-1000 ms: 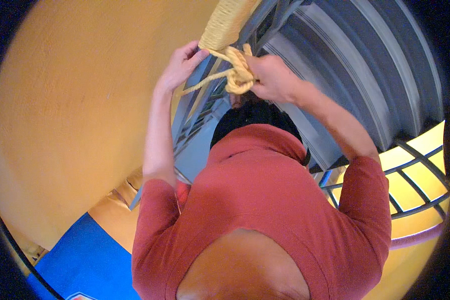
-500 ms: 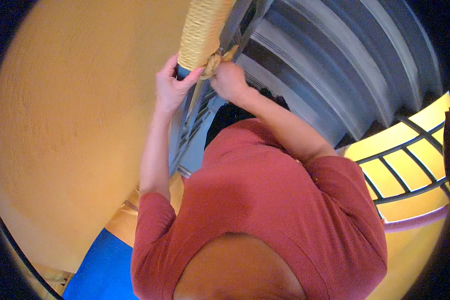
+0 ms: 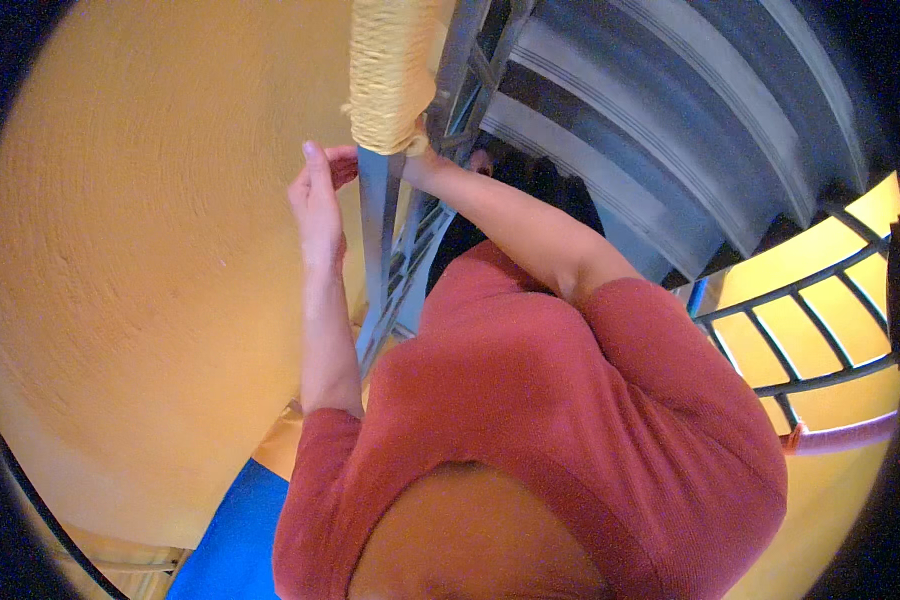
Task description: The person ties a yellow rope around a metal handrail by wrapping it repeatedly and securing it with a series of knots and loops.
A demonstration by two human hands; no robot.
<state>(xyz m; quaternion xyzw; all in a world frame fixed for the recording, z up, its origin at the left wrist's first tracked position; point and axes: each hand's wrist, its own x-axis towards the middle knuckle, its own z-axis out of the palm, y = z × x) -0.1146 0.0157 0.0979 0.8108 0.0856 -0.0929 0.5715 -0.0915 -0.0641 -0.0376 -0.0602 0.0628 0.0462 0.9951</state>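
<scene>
Yellow rope (image 3: 392,75), wound around the rail (image 3: 374,205) at the frame's upper middle, looks light, pliable and grippy, best pinched at its lowest turns (image 3: 382,138); the left hand (image 3: 320,195) is unclenched beside the rail; the right hand (image 3: 422,166) is partly hidden, its hold impossible to tell.

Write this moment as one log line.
left hand: beside rail; right hand: at rail, partly hidden; rope: wound around rail; stairs: right of rail
</scene>
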